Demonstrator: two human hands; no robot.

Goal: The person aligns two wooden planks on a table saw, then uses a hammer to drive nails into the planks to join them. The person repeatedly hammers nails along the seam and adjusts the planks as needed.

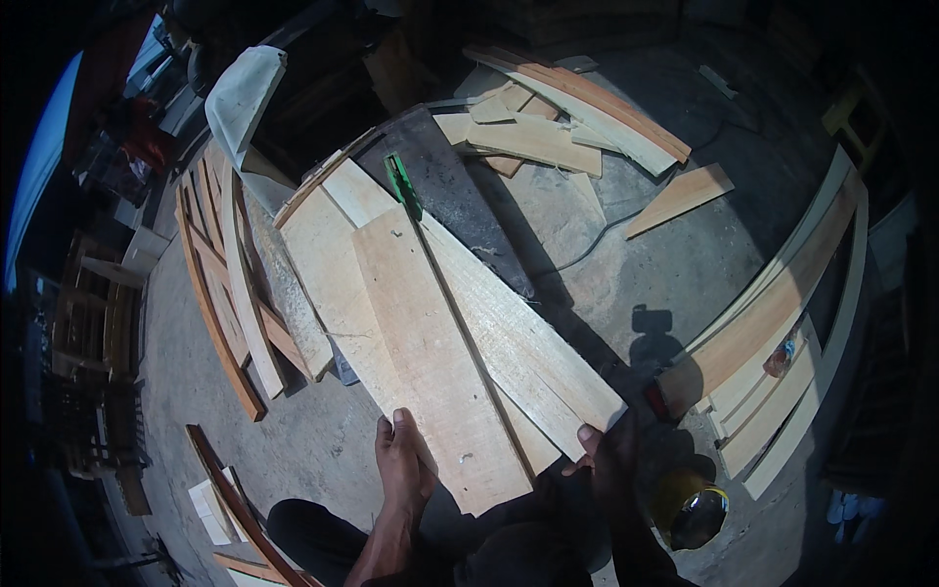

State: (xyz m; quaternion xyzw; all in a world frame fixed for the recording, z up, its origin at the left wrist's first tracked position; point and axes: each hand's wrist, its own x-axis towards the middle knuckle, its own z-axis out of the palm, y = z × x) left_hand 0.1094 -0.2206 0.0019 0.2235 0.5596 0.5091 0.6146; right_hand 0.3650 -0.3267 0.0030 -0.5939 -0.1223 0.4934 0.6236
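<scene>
Left hand (403, 458) grips the near end of a pale plank (435, 362); right hand (604, 452) pinches a second plank (518, 338) at five o'clock, both planks slanting toward eleven.

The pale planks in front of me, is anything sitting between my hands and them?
Nothing visible. The left hand already grips the near end of the top plank, and the right hand touches the end of the neighbouring plank. The green tool lies at the far end.

Head view — looks steeply down, close over planks (440, 333)
</scene>
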